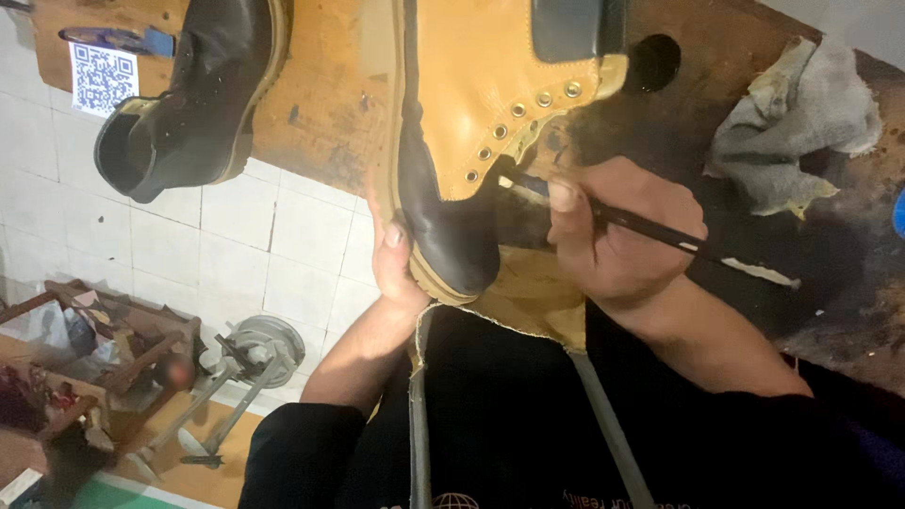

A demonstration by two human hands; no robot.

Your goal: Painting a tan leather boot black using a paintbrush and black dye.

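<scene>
A: Where is the boot sitting?

B: The tan leather lace-up boot with a dark toe cap and pale ridged sole [471, 123] lies at the centre top of the frame, toe pointing down toward the person, resting on the worn brown wooden counter [320, 113] and overhanging its edge above the dark apron.

A: And the hands?

B: The left hand [394, 259], just left of centre, is cupped against the toe and sole edge, thumb pressed on the dark cap, fingers wrapped narrowly around it. The right hand [617, 226], right of centre, is closed on a thin dark brush handle [660, 231]; its tip sits at the seam where dark cap meets tan leather, just below the brass eyelets.

A: How would the stroke go well, judging from this?

B: The tip probably needs to follow the seam closely, with light pressure, so nothing strays onto the tan leather. The left hand bracing the toe looks like the thing that keeps the boot from rocking.

A: Arm pose?

B: Both forearms rise from the bottom of the frame, the right wrist bent inward, pen-style.

A: Anything else nearby?

B: A black boot [189, 94] at upper left, a crumpled grey rag [797, 118] at upper right.
</scene>
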